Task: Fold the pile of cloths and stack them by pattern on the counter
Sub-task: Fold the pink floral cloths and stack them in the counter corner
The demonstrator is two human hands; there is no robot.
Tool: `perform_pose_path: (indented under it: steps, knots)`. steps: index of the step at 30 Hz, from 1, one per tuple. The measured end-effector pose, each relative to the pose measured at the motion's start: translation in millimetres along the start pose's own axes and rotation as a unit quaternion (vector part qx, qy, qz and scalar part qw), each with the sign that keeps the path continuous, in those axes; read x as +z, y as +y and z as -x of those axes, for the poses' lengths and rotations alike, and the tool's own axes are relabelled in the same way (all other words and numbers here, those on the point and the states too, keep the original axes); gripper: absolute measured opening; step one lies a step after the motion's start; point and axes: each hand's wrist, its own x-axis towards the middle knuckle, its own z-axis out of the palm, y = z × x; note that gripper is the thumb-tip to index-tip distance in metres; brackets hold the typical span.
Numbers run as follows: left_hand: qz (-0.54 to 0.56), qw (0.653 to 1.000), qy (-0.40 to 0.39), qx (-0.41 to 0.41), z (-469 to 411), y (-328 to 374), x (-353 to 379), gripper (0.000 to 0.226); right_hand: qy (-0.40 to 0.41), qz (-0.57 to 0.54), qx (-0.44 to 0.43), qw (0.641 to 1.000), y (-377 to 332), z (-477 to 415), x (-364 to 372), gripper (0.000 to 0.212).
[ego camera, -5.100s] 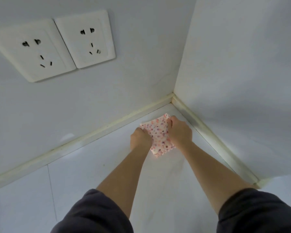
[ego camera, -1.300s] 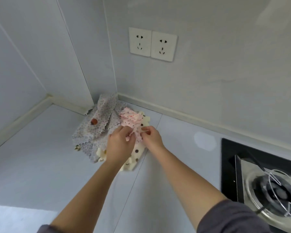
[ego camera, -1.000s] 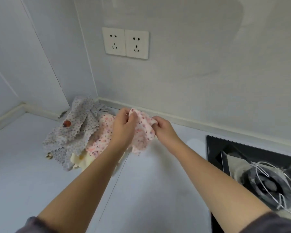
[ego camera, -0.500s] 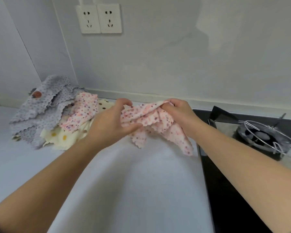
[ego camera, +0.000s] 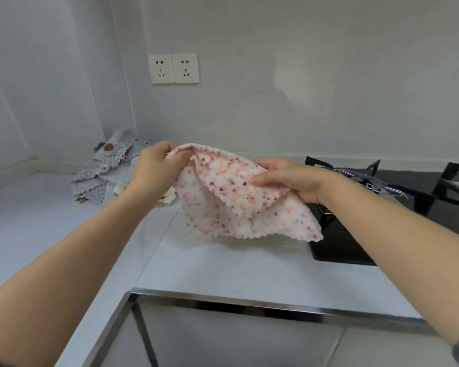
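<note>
White counter (ego camera: 223,268), one pink cloth (ego camera: 231,197), left hand (ego camera: 157,168), right hand (ego camera: 289,178) gripping

Back wall (ego camera: 276,49): smooth pale grey, with a soft bright patch of reflected light right of centre.
Left wall (ego camera: 37,75): the same pale grey, in panels, meeting the back wall at an inner corner.
Sockets (ego camera: 173,68): two white outlets side by side on the back wall.
Counter (ego camera: 223,268): white, running along both walls, with a pale raised strip (ego camera: 8,170) at the join.
Sink (ego camera: 249,304): steel-rimmed basin sunk into the counter's near edge.
Hob (ego camera: 342,247): black glass, set into the counter at right, with dark metal pan supports (ego camera: 456,168).
Light: soft and even.
</note>
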Motion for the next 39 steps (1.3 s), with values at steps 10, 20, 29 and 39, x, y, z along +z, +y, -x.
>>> perform_pose_path:
  steps: [10,20,29,39]
  knots:
    - [-0.388,0.902,-0.013,0.187,11,-46,56,0.035,0.258,0.412,-0.033,0.873,68,-36,9,0.026]
    - [-0.335,0.921,-0.148,0.132,38,-101,64,0.023,0.07,0.458,-0.106,0.88,96,-60,24,0.025]
    - [-0.34,0.91,-0.19,0.141,39,-102,61,0.049,0.347,0.26,-0.112,0.894,100,-62,14,0.014]
    - [-0.309,0.899,-0.206,0.232,39,-105,63,0.03,0.425,0.14,-0.092,0.89,98,-53,16,0.019]
